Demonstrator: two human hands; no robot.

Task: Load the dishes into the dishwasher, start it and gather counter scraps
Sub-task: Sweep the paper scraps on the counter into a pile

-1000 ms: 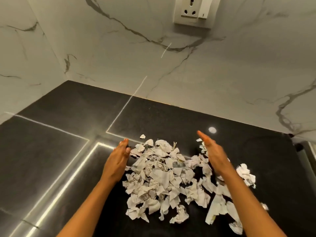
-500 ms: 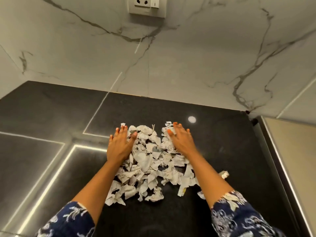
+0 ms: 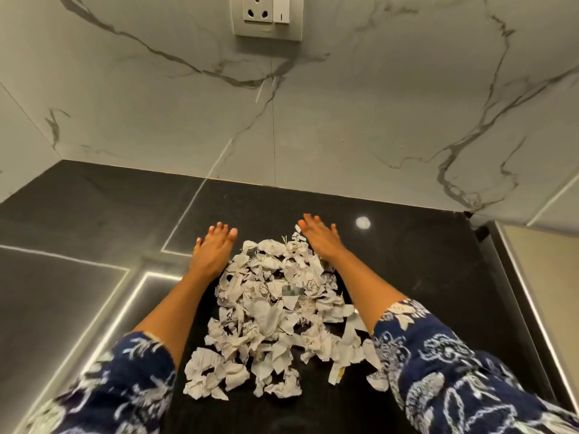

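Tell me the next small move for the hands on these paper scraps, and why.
Probably sweep both inward, toward the body: the left hand and right hand lie open at the far corners of the paper scraps, which spread loosely across the black counter.

Legible text: none. Paper scraps, heaped at the centre of the dark counter: printed line drawings and faint marks only, too small and crumpled to read, with one blurred patch near the heap's middle. Socket plate, far wall, top centre: no brand or lettering readable; its rocker switch, right side, bears one short vertical stroke.
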